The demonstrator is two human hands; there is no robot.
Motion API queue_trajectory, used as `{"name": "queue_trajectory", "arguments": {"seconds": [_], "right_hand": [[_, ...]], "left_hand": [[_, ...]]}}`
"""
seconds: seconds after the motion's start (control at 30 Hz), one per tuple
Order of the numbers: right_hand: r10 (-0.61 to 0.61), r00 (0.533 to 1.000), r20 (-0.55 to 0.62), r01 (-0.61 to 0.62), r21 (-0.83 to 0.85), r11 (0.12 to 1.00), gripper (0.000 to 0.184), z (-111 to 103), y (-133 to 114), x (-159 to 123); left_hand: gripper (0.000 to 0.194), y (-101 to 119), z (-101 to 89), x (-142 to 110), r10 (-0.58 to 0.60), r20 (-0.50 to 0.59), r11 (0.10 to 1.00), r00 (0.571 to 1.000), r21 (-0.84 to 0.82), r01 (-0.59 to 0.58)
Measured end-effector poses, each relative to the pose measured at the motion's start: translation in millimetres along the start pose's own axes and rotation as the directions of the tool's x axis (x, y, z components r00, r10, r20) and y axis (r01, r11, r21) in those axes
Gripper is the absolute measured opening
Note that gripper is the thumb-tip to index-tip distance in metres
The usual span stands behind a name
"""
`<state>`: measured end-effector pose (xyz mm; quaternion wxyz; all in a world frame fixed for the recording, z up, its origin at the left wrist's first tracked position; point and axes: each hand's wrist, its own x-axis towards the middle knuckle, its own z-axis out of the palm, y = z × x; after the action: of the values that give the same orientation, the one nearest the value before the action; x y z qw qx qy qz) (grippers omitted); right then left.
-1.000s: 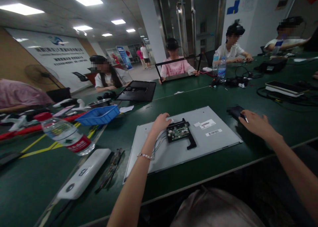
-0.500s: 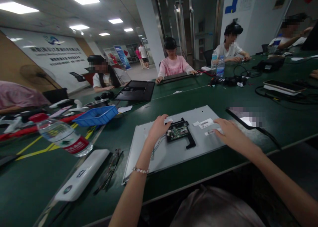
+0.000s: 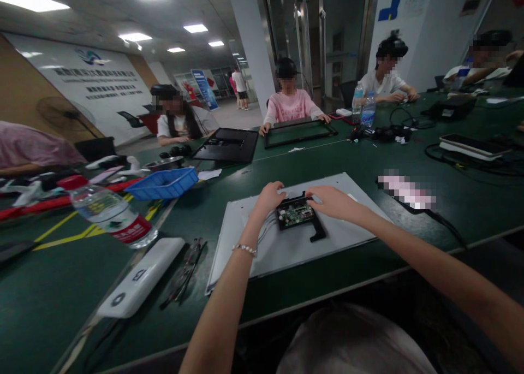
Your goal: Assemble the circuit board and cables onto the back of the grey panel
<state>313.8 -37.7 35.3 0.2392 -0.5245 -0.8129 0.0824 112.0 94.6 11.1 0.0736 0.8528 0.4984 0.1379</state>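
Observation:
A flat grey-white panel [image 3: 245, 259] lies on the green table in front of me. On it sits a black bracket [image 3: 318, 233] carrying a green circuit board [image 3: 295, 214], with thin cables running off to the left. My left hand [image 3: 268, 198] is closed at the bracket's upper left corner, thumb and fingers curled at its edge. Over the panel's right half reaches my right hand [image 3: 333, 200], its thumb and fingers pinching the upper right corner of the bracket. The right hand and forearm mostly cover the panel's white labels.
Left of the panel lie glasses [image 3: 184, 275], a white power bank [image 3: 141, 281], a water bottle [image 3: 110, 213] and a blue tray [image 3: 164, 184]. A phone [image 3: 405, 193] with a cable lies right. Across the table a person holds a black frame [image 3: 301, 139]; a black cover [image 3: 227, 144] lies nearby.
My right hand has moved left from the panel's labels to the bracket's upper right corner. My left hand stays by the upper left corner. The person opposite has tilted up the black frame.

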Motion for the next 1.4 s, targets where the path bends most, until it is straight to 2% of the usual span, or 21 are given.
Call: {"name": "queue_trajectory", "arguments": {"seconds": [0.17, 0.37, 0.5, 0.63, 0.83, 0.97, 1.1, 1.2, 1.3, 1.4], "right_hand": [[-0.024, 0.999, -0.038, 0.023, -0.010, 1.000, 0.021, 17, 6, 17], [0.077, 0.989, -0.126, -0.067, 0.081, 0.994, 0.024, 21, 25, 7], [0.126, 0.976, -0.175, -0.100, 0.149, 0.984, 0.024, 16, 38, 4], [0.126, 0.972, -0.198, -0.088, 0.187, 0.978, 0.023, 18, 43, 5], [0.129, 0.969, -0.211, -0.084, 0.211, 0.974, 0.022, 26, 45, 6], [0.122, 0.968, -0.218, -0.064, 0.257, 0.964, 0.020, 32, 47, 8], [0.087, 0.969, -0.231, -0.005, 0.331, 0.944, 0.023, 36, 40, 11], [-0.002, 0.963, -0.270, 0.081, 0.279, 0.957, 0.032, 36, 27, 13], [-0.118, 0.945, -0.304, 0.165, 0.135, 0.977, 0.036, 34, 16, 14], [-0.156, 0.932, -0.326, 0.165, 0.002, 0.986, 0.028, 31, 10, 13]], "left_hand": [[0.030, 3, 13.9, 21, -0.024, 0.035, 1.000, 0.999, -0.013, 0.024], [0.029, -1, 24.0, 25, -0.076, 0.042, 0.995, 0.996, -0.067, 0.078], [0.025, -7, 21.0, 25, -0.089, 0.049, 0.988, 0.995, -0.122, 0.094], [0.020, -12, 14.4, 22, -0.080, 0.041, 0.976, 0.996, -0.201, 0.087], [0.018, -16, 2.3, 15, -0.121, -0.085, 0.943, 0.989, -0.320, 0.088], [0.015, -13, -5.0, 11, -0.143, -0.150, 0.915, 0.978, -0.397, 0.073], [0.013, -1, -5.3, 8, -0.132, -0.128, 0.877, 0.983, -0.477, 0.056], [0.011, 16, -0.3, 3, -0.110, -0.084, 0.819, 0.990, -0.572, 0.042], [0.010, 35, 5.0, -5, -0.101, -0.024, 0.660, 0.995, -0.750, 0.049], [0.009, 49, 7.1, -12, -0.119, 0.027, 0.525, 0.993, -0.847, 0.086]]}}
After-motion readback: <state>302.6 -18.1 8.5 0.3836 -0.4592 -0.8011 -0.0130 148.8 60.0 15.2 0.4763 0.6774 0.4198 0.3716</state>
